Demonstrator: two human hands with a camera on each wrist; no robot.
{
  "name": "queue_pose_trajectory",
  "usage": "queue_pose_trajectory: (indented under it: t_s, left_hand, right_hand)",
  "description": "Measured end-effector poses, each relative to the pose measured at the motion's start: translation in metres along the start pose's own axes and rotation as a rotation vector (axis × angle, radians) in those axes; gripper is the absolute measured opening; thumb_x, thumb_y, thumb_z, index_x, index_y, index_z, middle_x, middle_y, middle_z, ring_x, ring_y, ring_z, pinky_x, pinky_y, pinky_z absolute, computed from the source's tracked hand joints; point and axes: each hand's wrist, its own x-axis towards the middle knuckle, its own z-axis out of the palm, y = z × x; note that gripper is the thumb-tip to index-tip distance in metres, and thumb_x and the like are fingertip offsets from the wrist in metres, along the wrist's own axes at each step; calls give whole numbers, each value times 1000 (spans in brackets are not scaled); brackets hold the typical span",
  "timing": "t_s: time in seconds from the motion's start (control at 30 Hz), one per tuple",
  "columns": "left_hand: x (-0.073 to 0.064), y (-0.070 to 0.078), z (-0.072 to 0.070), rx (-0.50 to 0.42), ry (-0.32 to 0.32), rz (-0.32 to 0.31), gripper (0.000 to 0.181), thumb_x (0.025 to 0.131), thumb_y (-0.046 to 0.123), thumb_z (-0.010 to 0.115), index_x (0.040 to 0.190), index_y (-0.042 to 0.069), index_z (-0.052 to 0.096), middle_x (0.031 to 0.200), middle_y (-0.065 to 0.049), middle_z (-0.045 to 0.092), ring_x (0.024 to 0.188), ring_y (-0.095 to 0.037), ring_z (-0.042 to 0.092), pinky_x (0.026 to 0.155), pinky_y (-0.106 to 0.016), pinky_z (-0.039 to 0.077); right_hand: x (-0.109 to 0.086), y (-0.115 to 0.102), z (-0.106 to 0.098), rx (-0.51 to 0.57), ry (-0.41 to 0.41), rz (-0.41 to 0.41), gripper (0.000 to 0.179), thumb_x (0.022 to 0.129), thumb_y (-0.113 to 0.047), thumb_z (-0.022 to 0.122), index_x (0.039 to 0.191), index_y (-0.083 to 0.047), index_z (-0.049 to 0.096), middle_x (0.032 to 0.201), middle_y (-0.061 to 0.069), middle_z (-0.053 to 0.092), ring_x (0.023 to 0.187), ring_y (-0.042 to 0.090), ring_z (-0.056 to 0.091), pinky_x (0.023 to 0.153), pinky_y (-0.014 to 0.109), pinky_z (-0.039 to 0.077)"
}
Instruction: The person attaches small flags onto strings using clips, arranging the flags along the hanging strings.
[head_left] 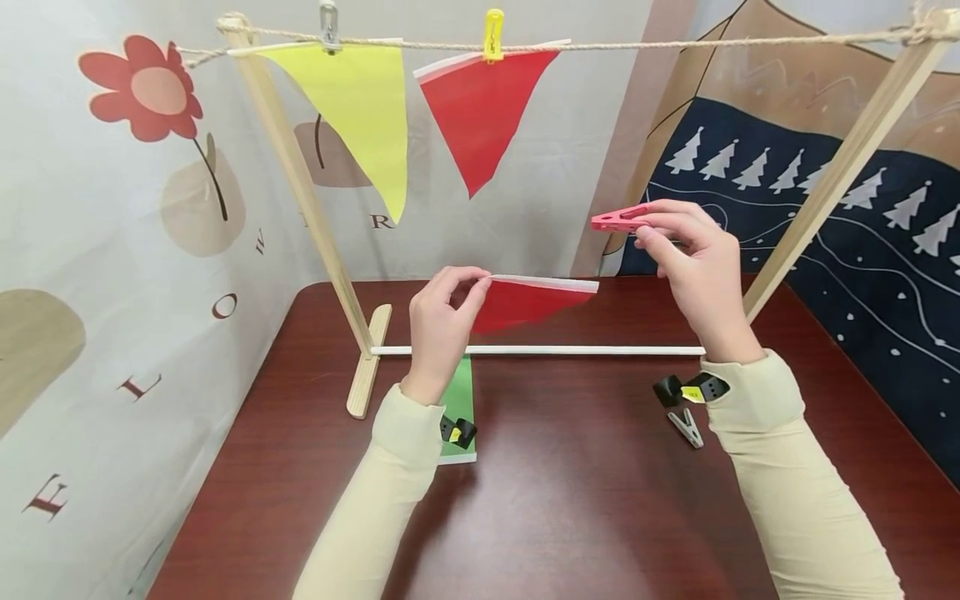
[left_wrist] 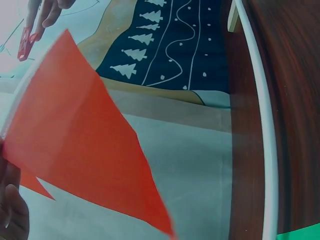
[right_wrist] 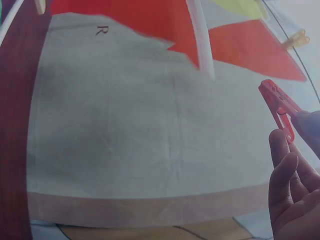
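My left hand (head_left: 442,321) pinches a red triangular pennant (head_left: 525,303) by one end of its white top edge, above the table. In the left wrist view the red pennant (left_wrist: 85,135) spreads out with its point downward. Between thumb and fingers my right hand (head_left: 693,262) holds a pink clothespin (head_left: 621,218), raised to the right of the pennant. The right wrist view shows this clothespin (right_wrist: 277,107) at the fingertips. Overhead, a twine line (head_left: 675,43) carries a yellow pennant (head_left: 360,100) under a grey clothespin (head_left: 329,25) and another red pennant (head_left: 487,108) under a yellow clothespin (head_left: 492,35).
Two wooden posts (head_left: 292,175) hold the twine, with a white rod (head_left: 540,350) between them low down. On the dark red table (head_left: 555,500) lie a green pennant (head_left: 461,400), partly behind the left wrist, and a grey clothespin (head_left: 686,428) near the right wrist.
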Motion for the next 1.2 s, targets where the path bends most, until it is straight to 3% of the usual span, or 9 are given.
queue_pose_trajectory:
  t_s: [0.3,0.63,0.87,1.2]
  left_hand:
    - [13,8,6,1,-35,0,12,84,28,61,90,19,67,82,13,60,66,-2,52,59,-22,44]
    - [25,17,11,-22,-26,14,16,84,29,60,92,16,67,81,10,61,66,-3,53,58,-22,45]
    - [31,23,12,-38,-30,-6,17,85,29,59,94,17,65,81,11,61,66,-4,52,58,-23,45]
    - [55,32,18,-25,-40,35,17,85,28,60,95,15,65,83,10,61,67,-3,52,64,-22,45]
  right_hand:
    - [16,-11,-3,-101,-26,-70,23,83,-29,62,103,-18,68,112,-8,56,87,12,49,58,17,43]
    - [30,-30,-11,-197,-40,-158,23,83,-30,62,103,-19,68,112,-12,56,98,8,48,65,16,42]
    - [38,-39,-17,-215,-37,-193,23,82,-28,63,102,-16,69,112,-10,56,98,8,47,65,16,41]
    - [50,-49,-23,-225,-15,-220,24,83,-26,62,103,-14,68,112,-8,57,97,9,48,68,15,42]
